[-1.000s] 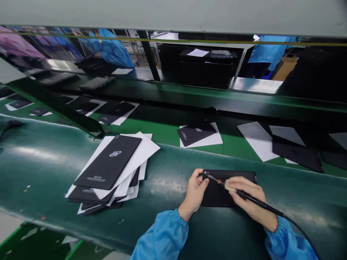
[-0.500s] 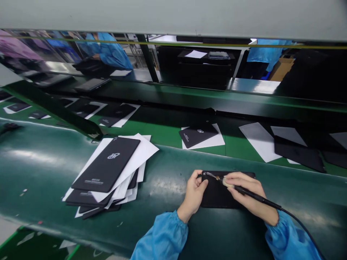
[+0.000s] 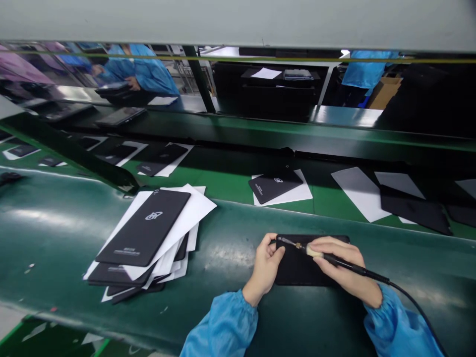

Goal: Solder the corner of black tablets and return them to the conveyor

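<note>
A black tablet back cover [image 3: 297, 267] lies flat on the dark green bench in front of me. My left hand [image 3: 267, 267] rests at its left end, fingers curled against the corner. In my right hand [image 3: 344, 275] sits a thin corded soldering iron [image 3: 334, 262], held like a pen. Its metal tip touches the cover's top left corner, just beside my left thumb. Both sleeves are blue.
A pile of black covers interleaved with white sheets [image 3: 148, 238] lies to the left. Beyond the bench, a green conveyor [image 3: 226, 181] carries more covers on white sheets [image 3: 280, 186]. People in blue coats [image 3: 148, 74] work at the far side.
Both hands and the iron stay at the cover's corner. The covers on the conveyor have drifted slightly to the right.
</note>
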A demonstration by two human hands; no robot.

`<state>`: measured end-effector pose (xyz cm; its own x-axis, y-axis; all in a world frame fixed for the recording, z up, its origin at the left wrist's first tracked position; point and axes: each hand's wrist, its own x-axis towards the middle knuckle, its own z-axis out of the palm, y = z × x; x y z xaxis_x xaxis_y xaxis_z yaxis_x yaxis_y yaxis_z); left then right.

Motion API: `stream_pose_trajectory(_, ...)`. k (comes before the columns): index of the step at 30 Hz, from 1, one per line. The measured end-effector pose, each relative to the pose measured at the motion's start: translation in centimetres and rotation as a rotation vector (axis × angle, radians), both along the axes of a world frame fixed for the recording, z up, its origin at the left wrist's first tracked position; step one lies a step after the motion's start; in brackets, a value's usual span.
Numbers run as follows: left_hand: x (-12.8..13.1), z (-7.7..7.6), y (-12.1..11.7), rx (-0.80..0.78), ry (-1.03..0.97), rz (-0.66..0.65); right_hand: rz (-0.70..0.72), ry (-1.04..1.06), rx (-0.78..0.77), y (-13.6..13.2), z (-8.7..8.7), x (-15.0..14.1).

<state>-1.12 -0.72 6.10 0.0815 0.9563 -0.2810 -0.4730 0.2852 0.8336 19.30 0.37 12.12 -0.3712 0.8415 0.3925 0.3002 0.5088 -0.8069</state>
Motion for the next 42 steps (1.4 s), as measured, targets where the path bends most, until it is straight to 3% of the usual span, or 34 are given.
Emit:
stream_pose_trajectory(16,-0.1,0.1,0.0,0.006,-0.002,-0.015,0.004,-0.006,-0.016,-0.2,-0.9,-0.4)
stream_pose_trajectory(25,0.0,0.0,0.0,0.008,-0.002,0.002,-0.310,0.001,0.137,-2.8,-2.0,-1.2)
stream_pose_trajectory(42,0.1,0.0,0.0,0.001,0.005,0.003,-0.226,-0.012,0.253,-3.9,-3.7,-2.7)
